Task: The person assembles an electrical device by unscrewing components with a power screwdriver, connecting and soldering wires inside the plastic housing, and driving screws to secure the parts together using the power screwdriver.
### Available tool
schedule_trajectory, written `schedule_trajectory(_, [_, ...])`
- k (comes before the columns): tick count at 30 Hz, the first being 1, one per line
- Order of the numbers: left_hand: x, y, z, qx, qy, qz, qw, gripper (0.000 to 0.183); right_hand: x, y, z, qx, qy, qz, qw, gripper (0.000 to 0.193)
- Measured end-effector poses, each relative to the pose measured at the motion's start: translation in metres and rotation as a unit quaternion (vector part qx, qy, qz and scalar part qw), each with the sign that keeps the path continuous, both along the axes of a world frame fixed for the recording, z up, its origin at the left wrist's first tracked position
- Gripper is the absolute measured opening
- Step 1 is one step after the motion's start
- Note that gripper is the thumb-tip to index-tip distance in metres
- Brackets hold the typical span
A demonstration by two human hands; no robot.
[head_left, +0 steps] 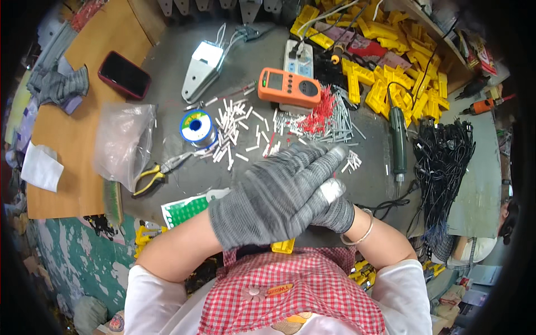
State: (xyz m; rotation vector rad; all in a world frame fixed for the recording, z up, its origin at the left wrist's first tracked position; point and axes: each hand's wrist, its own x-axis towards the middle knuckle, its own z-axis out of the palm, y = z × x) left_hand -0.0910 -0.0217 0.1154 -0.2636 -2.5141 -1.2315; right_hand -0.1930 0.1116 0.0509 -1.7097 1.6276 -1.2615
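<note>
My left hand (273, 192), in a grey striped knit glove, lies across my right hand (336, 216) at the near side of the grey work table (363, 190). The left fingers are stretched out side by side, pointing to the far right. My right hand, gloved the same way, is mostly covered by the left, so its fingers and anything under them are hidden. Just beyond the fingertips lie a few short white tubes (352, 162) and a heap of thin metal pins (343, 125) with red pieces. A yellow plastic part (283, 245) shows below my hands.
An orange meter (288, 87), a solder spool (197, 128), scattered white tubes (229, 125) and yellow-handled pliers (149, 180) lie ahead. Yellow housings (385, 84), a green electric screwdriver (397, 139) and bundled black cables (441, 167) occupy the right. A plastic bag (124, 142) and phone (124, 74) are left.
</note>
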Motion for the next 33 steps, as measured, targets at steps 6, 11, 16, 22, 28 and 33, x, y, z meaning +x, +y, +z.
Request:
schedule_trajectory(6, [-0.011, 0.022, 0.047, -0.136, 0.29, 0.089, 0.943, 0.048, -0.005, 0.044, -0.058, 0.029, 0.096, -0.063, 0.993, 0.033])
schedule_trajectory(11, [-0.009, 0.026, -0.002, -0.159, -0.016, -0.002, 0.987, 0.053, -0.002, 0.052, -0.105, 0.065, 0.152, -0.162, 0.973, 0.024])
schedule_trajectory(16, [0.048, -0.026, -0.064, 0.055, -0.059, 0.028, 0.996, 0.078, -0.027, 0.046, 0.083, -0.094, -0.19, 0.001, 0.977, 0.021])
schedule_trajectory(22, [0.049, -0.003, -0.1, -0.22, -0.109, 0.063, 0.967, 0.103, -0.129, 0.097, -0.019, 0.061, 0.338, -0.193, 0.919, 0.012])
schedule_trajectory(28, [0.046, 0.003, -0.086, -0.201, -0.204, 0.085, 0.954, 0.105, -0.085, 0.125, 0.01, 0.234, 0.256, -0.182, 0.92, 0.021])
schedule_trajectory(33, [0.009, 0.019, -0.066, -0.043, -0.138, 0.014, 0.989, 0.088, -0.061, 0.143, 0.007, 0.419, 0.356, -0.179, 0.816, 0.021])
